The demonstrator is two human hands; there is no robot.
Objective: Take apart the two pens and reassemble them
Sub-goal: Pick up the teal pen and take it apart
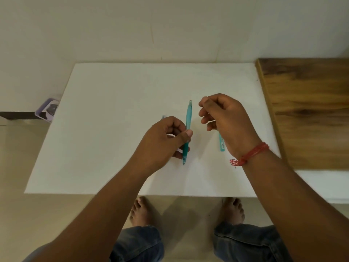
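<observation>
My left hand [166, 140] pinches a translucent teal pen [188, 118] between thumb and fingers, above the white table top [105, 129]. The pen stands nearly upright in the view, its tip pointing toward me. To its right, my right hand [224, 120] hovers with its fingers curled; whether it pinches some small part I cannot tell. A second teal pen piece [221, 144] lies on the table, partly hidden under my right hand. Another small teal piece [163, 116] peeks out just behind my left hand.
A wooden board [309, 110] adjoins the table's right edge. At the far left, beyond the table's edge, sits a small purple tray [48, 110] with something dark in it. The wall rises behind the table. My feet and knees show below the front edge.
</observation>
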